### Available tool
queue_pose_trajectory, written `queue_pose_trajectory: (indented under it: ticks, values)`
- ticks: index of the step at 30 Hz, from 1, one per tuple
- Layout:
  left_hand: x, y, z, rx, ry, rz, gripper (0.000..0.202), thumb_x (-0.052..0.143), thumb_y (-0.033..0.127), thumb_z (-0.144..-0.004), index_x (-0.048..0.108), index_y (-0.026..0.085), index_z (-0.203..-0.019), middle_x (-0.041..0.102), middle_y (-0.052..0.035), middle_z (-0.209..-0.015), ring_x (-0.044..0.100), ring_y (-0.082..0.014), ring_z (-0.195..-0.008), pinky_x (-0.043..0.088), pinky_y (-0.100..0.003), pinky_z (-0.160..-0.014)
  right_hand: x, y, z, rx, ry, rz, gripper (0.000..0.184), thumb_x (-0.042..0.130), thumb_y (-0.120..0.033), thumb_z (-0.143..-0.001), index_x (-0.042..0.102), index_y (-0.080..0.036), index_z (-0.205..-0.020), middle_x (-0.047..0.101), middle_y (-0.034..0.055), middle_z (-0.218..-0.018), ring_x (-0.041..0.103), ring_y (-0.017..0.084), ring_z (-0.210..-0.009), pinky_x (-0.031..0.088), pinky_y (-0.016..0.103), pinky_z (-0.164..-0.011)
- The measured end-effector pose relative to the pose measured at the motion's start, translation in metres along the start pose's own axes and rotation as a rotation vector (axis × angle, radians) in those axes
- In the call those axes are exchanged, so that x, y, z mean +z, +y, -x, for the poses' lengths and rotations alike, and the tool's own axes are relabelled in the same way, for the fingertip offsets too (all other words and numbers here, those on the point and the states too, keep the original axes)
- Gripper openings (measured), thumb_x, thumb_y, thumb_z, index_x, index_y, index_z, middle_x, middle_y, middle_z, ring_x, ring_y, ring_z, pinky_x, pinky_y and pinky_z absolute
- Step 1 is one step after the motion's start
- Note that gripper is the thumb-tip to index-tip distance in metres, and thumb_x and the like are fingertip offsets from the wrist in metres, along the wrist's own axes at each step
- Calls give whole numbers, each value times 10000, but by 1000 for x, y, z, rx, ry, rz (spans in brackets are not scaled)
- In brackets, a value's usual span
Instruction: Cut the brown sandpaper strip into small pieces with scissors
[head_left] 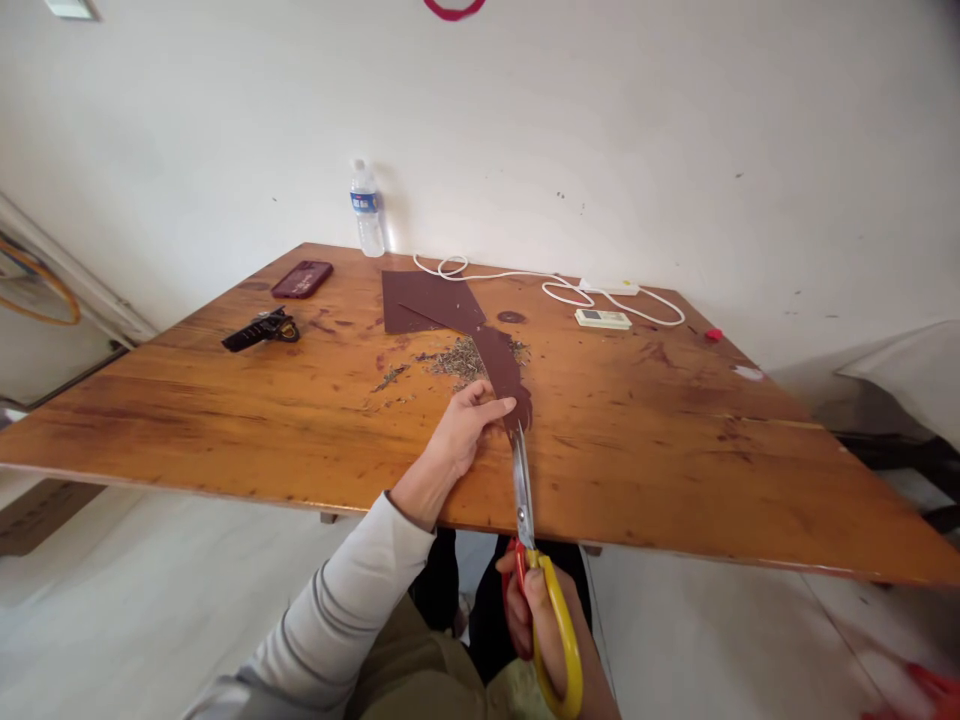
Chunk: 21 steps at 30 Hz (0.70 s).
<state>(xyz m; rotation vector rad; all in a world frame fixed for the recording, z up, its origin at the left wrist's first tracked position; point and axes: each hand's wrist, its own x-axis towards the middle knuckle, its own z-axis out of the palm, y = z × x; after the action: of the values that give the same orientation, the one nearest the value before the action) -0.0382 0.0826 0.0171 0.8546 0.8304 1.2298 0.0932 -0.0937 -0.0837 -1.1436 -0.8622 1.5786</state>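
Observation:
My left hand (469,425) pinches a strip of dark brown paper (504,365) between thumb and fingers near its lower end. In my right hand (551,610) is a pair of scissors (523,490) with one yellow and one red handle. Their blades point away from me, with the tips at the strip's near end beside my left thumb. Under and around the strip lies a pile of small paper shreds (457,362). Behind it, a larger dark brown sheet (427,300) rests flat on the wooden table (645,440).
A water bottle (367,215) stands by the wall. On the left are a dark red phone (302,279) and a black object with a strap-like shape (262,328). A white cable (510,273), a power strip (611,287) and a remote control (602,319) lie at the back right.

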Motion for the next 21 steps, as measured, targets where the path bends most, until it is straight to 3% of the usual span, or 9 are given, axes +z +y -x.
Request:
queue_pose_trajectory:
  ticks: [4,13,17,21]
  values:
    - [-2,2,0,-78,-80,-15,391,921,275,-584,541,196,-635,582,27,-605,495,-82,-504,352,-241,-502,-3,1,-2,13,-14,-16,741,642,-898,-815,695,-168,-929,411,-111,-535,276,57,-383,267,193,-360]
    - [-1,0,-3,-20,17,34,383,900,237,-587,520,204,-618,560,50,-550,503,-82,-459,385,-225,-470,5,-9,8,-24,23,-87,744,653,-877,-836,749,-152,-970,406,-95,-578,281,63,-433,291,197,-414]
    - [-1,1,-2,-30,17,54,417,926,240,-579,514,199,-632,600,33,-593,541,-89,-512,399,-210,-480,2,-7,7,-7,-33,-90,735,634,-881,-846,719,-161,-969,417,-102,-565,286,61,-408,300,187,-378]
    - [0,3,-1,-57,9,71,428,939,252,-578,520,203,-646,584,48,-581,526,-90,-508,432,-217,-485,5,-11,9,-18,25,-97,714,666,-865,-841,716,-160,-942,415,-109,-562,277,46,-403,286,174,-384]
